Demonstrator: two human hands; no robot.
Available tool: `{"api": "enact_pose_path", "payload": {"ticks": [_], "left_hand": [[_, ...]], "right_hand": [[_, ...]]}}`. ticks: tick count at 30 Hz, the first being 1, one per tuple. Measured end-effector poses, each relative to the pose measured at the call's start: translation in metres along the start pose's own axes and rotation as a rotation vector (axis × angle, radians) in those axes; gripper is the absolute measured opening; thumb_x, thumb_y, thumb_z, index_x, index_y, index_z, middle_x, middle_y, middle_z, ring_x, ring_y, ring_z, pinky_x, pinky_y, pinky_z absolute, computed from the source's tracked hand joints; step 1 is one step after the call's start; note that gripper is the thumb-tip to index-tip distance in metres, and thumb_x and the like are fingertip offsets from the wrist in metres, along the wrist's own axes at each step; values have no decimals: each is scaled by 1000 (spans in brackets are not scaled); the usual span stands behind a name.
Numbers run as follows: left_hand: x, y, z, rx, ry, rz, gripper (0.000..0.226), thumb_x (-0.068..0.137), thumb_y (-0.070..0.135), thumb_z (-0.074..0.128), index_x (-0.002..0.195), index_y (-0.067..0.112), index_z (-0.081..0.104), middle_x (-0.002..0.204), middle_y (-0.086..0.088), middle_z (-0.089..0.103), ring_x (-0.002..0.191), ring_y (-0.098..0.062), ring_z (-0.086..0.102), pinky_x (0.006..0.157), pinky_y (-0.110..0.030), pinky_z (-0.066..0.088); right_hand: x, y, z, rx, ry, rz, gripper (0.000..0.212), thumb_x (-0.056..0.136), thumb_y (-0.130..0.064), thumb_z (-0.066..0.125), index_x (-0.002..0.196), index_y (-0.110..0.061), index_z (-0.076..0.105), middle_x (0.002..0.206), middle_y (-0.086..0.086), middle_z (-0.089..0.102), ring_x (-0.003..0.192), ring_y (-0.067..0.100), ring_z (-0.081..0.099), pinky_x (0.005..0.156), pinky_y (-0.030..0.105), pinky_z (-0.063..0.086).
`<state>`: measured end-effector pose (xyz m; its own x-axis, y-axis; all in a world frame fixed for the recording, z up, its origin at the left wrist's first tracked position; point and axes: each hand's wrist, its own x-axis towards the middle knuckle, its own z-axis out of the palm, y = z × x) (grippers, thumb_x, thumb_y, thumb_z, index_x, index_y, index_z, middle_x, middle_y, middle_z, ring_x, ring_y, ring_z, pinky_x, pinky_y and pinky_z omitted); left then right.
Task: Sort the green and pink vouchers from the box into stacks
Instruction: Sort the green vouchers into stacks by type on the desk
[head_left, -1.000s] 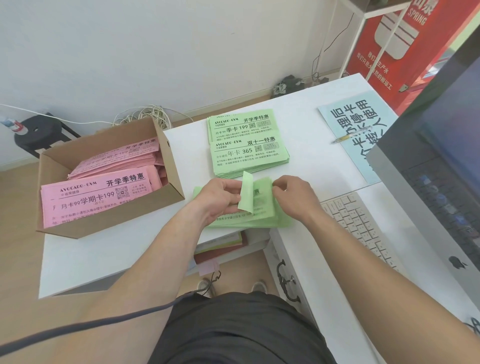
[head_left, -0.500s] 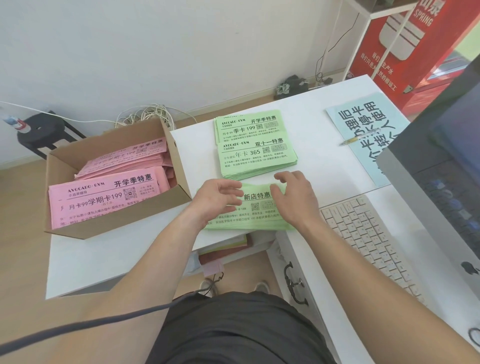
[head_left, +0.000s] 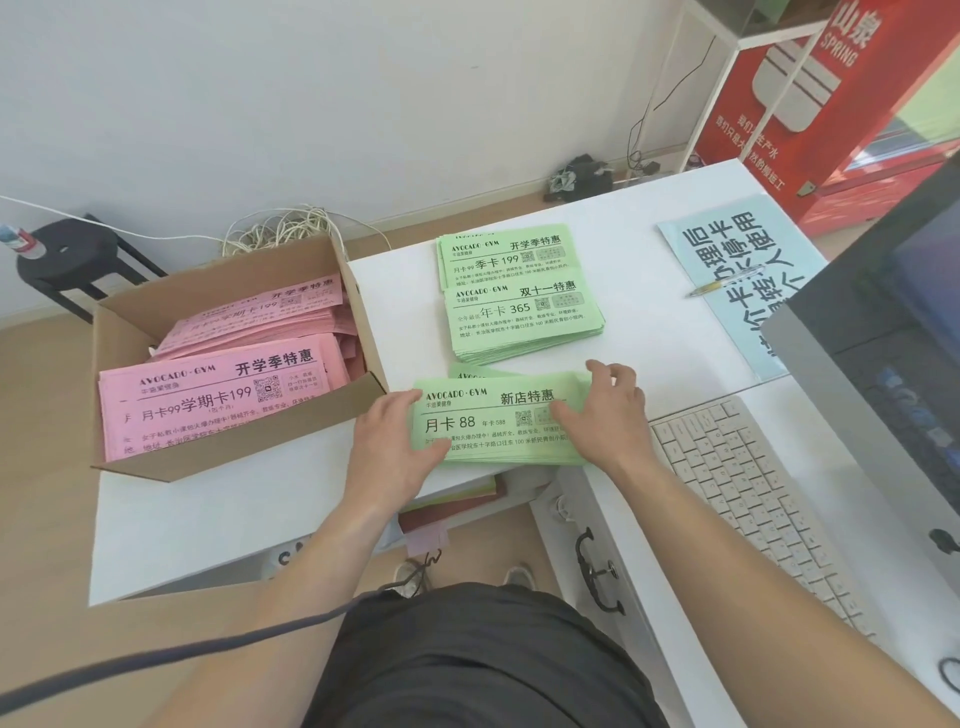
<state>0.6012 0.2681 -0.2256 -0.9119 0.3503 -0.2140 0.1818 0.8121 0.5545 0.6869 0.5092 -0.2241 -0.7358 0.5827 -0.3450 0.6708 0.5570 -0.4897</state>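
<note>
While pink vouchers (head_left: 208, 400) lie heaped in the open cardboard box (head_left: 234, 454) at the left end of the white desk (head_left: 208, 530), a person's left hand (head_left: 400, 441) rests flat, fingers straight, against the left edge of a green voucher stack (head_left: 488, 423) at the desk's near edge, just right of the box. Behind it, 2 more green stacks (head_left: 519, 301) lie touching each other, further back on the desk. The right hand (head_left: 605, 415) presses on the near stack's right end, fingers spread and lightly bent, pinching nothing. A white keyboard (head_left: 753, 499) lies just to the right; behind it a pale blue printed sheet (head_left: 727, 249) carries a pen (head_left: 719, 284), and a monitor (head_left: 883, 395) stands at far right.
</note>
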Motion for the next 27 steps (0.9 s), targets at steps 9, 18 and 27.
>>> {"api": "enact_pose_path", "payload": {"ticks": [9, 18, 27], "left_hand": [[11, -2, 22, 163, -251, -25, 137, 66, 42, 88, 159, 23, -11, 151, -9, 32, 137, -30, 34, 111, -42, 37], [20, -3, 40, 170, -55, 117, 118, 75, 48, 81, 160, 22, 3, 133, -10, 42, 120, -29, 48, 92, -41, 49], [24, -3, 35, 181, -113, 134, 116, 81, 55, 73, 161, 20, -4, 146, 0, 47, 125, -24, 45, 89, -36, 45]], "right_hand": [[35, -25, -16, -389, -272, -315, 112, 66, -77, 74, 157, -30, 29, 165, -3, 22, 152, 26, 15, 124, 48, 19], [43, -49, 12, -630, -447, -476, 129, 50, -77, 82, 153, -25, 24, 141, 1, 43, 132, 28, 44, 114, 47, 34], [43, -47, 17, -561, -424, -447, 117, 61, -83, 71, 152, -23, 28, 149, 0, 39, 135, 28, 40, 114, 47, 33]]}}
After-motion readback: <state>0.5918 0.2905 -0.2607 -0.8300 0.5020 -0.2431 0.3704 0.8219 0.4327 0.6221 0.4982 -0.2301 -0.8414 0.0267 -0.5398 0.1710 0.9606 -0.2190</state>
